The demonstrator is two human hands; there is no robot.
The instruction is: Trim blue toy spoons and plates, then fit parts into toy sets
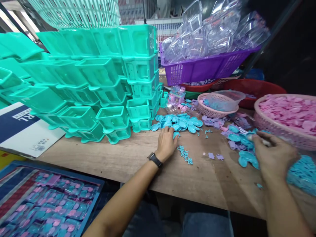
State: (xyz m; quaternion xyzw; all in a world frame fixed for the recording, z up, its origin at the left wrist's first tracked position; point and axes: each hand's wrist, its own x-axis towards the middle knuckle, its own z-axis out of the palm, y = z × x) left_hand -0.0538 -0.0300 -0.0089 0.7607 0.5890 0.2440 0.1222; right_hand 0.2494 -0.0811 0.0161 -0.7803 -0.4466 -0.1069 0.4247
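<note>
Left hand (166, 142) curled at glossy, shallow turquoise oval pieces (183, 124), grip unclear, right hand (276, 156) blurred, hold unclear too

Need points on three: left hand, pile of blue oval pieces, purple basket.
Left hand (166, 143): head view, back of the hand.
Pile of blue oval pieces (183, 124): head view, a piece near its middle.
Purple basket (201, 68): head view, front wall.
</note>
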